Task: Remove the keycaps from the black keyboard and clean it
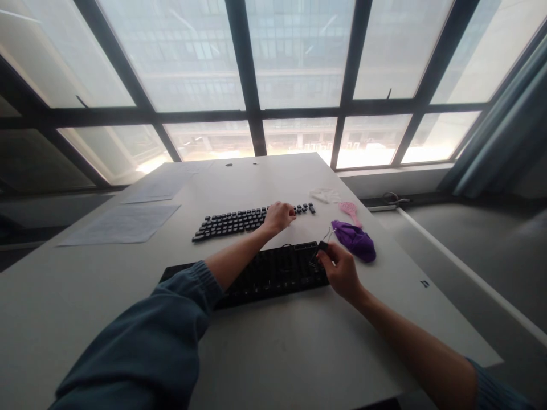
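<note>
A black keyboard base (273, 273) lies on the white table (299, 341) in front of me. Behind it, rows of loose black keycaps (231, 222) are laid out. My left hand (278, 217) reaches over the right end of those rows, fingers curled down onto the keycaps. My right hand (339, 272) rests at the keyboard's right end and pinches a small black keycap puller (323, 246) with a wire loop.
A purple cloth (354, 239) lies right of the keyboard, with a pink brush (351, 212) and a white wipe (325, 195) behind it. Paper sheets (123, 223) lie at the far left. The table's right edge runs close to my right arm. Windows stand behind.
</note>
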Tool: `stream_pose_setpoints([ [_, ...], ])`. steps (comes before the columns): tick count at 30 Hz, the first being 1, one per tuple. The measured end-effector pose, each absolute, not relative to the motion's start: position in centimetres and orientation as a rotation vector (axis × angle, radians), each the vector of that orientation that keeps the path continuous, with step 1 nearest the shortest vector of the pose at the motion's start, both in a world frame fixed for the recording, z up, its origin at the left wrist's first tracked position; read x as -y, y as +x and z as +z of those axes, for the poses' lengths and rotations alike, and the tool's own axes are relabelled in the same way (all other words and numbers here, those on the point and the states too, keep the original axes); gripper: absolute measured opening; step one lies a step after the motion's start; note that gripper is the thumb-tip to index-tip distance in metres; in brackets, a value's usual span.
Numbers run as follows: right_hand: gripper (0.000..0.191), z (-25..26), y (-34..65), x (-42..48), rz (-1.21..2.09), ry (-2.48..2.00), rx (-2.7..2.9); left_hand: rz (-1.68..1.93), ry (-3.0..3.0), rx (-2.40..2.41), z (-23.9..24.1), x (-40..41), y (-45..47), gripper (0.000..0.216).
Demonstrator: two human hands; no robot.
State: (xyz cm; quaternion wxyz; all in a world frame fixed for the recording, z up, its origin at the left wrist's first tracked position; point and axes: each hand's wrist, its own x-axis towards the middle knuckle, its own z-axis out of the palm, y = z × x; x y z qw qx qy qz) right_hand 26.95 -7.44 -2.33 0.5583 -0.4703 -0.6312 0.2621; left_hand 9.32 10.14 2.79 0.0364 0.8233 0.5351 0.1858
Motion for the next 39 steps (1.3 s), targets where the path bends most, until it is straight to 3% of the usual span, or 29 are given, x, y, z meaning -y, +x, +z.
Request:
stream_pose_setpoints([
  [9, 0.015, -2.1, 26.9, 7.7, 0.669, -1.091, 1.494, 0.516, 2.616, -1.623, 0.7, -10.6, 9.6, 0.01],
  [19, 0.012, -1.8, 27.3, 7.4, 0.689, -1.061, 1.441, 0.6, 2.66, -1.626, 1.5, -9.5, 9.4, 0.017],
  [31, 0.009, -1.2, 27.9, 7.4, 0.64, -1.067, 1.609, 0.628, 2.704, -1.228, 2.5, 4.0, 8.9, 0.019],
  [39, 0.01, -1.5, 28.4, 7.3, 0.671, -1.113, 1.636, 0.768, 2.554, -1.197, -0.3, 5.2, 9.6, 0.013],
])
